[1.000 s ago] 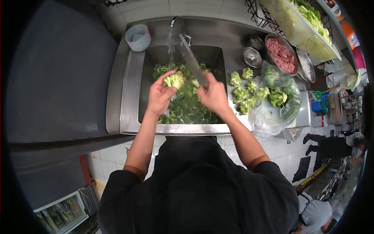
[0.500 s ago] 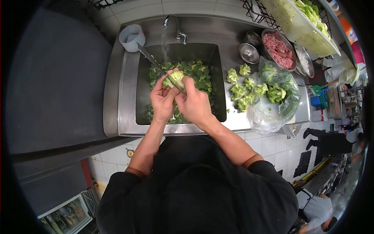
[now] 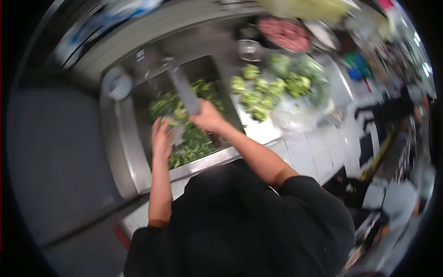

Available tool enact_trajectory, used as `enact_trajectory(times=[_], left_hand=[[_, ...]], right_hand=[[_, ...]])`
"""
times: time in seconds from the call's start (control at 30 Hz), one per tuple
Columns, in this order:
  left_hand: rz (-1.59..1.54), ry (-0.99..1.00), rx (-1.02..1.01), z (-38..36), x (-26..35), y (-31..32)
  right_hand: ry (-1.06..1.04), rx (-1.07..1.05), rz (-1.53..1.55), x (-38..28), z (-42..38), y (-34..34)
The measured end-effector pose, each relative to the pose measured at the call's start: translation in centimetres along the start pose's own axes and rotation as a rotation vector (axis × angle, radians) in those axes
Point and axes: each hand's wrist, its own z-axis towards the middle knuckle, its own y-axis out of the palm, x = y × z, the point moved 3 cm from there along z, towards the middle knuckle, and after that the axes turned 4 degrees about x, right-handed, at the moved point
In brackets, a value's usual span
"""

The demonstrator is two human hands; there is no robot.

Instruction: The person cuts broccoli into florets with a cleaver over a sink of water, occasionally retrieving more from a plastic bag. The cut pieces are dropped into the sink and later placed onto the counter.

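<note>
My right hand (image 3: 207,117) is closed around a knife (image 3: 184,88), its broad blade pointing up and away over the sink (image 3: 119,117). To its left, my left hand (image 3: 162,138) hovers low over the sink with its fingers apart, and I see nothing gripped in it. Cut broccoli pieces (image 3: 196,138) float in water in the basin, some close to my left fingertips. Larger broccoli heads (image 3: 260,87) lie on the counter right of the sink, beside a clear plastic bag (image 3: 295,113) with more broccoli. Motion blurs the view.
A faucet (image 3: 167,61) stands behind the sink, with a light round container (image 3: 116,83) at the left corner. A bowl of raw meat (image 3: 284,34) and a small metal bowl (image 3: 250,50) sit at the back right. Another person (image 3: 392,198) is at the far right.
The broccoli floret has left my hands, which have moved apart. My left hand has opened, and the knife has swung away from it with my right hand. The camera view has turned.
</note>
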Motion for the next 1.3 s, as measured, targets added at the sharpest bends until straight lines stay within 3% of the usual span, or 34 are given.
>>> enact_trajectory(times=[0.03, 0.07, 0.1, 0.13, 0.2, 0.27, 0.4, 0.43, 0.5, 0.57, 0.6, 0.63, 0.67, 0.7, 0.73, 0.8, 0.87, 0.93, 1.0, 1.07, 1.2, 1.3], left_hand=[[0.238, -0.063, 0.124, 0.8, -0.3, -0.1], [0.323, 0.017, 0.126, 0.8, -0.5, 0.9], [0.529, 0.137, 0.258, 4.4, -3.4, -0.4], [0.548, 0.144, 0.216, 5.6, -4.5, 1.8], [0.640, 0.313, -0.078, 6.0, -5.5, 5.7], [0.670, 0.461, -0.206, 2.4, -4.3, 15.2], [0.643, 0.533, -0.663, 1.0, -8.9, 33.1], [0.694, 0.653, -0.737, -0.5, -9.3, 37.6], [0.841, 0.785, -0.732, -2.1, -11.2, 45.1], [0.945, 1.191, -0.526, -3.6, -12.6, 50.1], [0.947, 1.193, -0.527, -4.4, -12.8, 51.9], [1.005, 1.093, -0.362, -5.0, -12.5, 53.2], [1.055, 0.988, -0.197, -5.3, -12.0, 54.3], [1.022, 1.032, -0.109, -5.2, -11.6, 55.0], [1.024, 1.031, -0.108, -3.8, -11.2, 55.7], [0.845, 1.006, -0.369, -1.0, -10.2, 56.0], [0.989, 1.095, -0.294, -2.7, -7.0, 56.2], [1.219, 0.725, -0.277, -2.3, -6.8, 56.2], [1.176, 0.841, -0.207, -1.7, -8.4, 56.2], [1.244, 0.638, -0.227, -1.8, -9.7, 56.8], [1.104, 0.713, -0.259, -2.4, -9.6, 56.1], [0.927, 0.729, -0.331, -2.9, -7.5, 51.6]], right_hand=[[-0.011, 0.073, -0.029, 0.7, -0.8, -1.2], [0.004, 0.069, -0.014, 1.6, -1.3, -2.5], [-0.025, 0.143, -0.041, 2.1, -2.4, -4.4], [-0.051, 0.203, -0.069, 2.9, -3.3, -6.0], [-0.196, 0.473, -0.079, 5.9, -5.4, -9.7], [-0.046, 0.453, -0.064, 6.7, -8.9, -14.7], [-0.045, 0.768, -0.001, 11.1, -15.2, -22.4], [-0.032, 0.813, 0.037, 10.9, -17.1, -24.2], [0.020, 0.841, 0.093, 12.8, -19.9, -27.1], [0.072, 0.874, 0.143, 14.0, -22.4, -29.4], [0.131, 0.901, 0.161, 14.4, -23.7, -30.3], [0.190, 0.927, 0.178, 14.8, -24.8, -31.2], [0.188, 0.926, 0.180, 15.3, -25.7, -31.9], [0.176, 0.943, 0.179, 15.9, -26.6, -32.4], [0.165, 0.960, 0.179, 16.4, -27.4, -32.9], [0.161, 0.967, 0.181, 17.1, -28.6, -33.6], [0.200, 0.940, 0.184, 17.6, -28.9, -34.4], [0.188, 0.907, 0.156, 18.7, -28.4, -35.1], [0.175, 0.869, 0.123, 18.8, -27.7, -35.5], [0.136, 0.822, 0.140, 18.0, -26.6, -36.0], [0.056, 0.786, 0.167, 16.7, -25.0, -36.5], [-0.024, 0.769, 0.138, 16.4, -24.0, -37.1]])
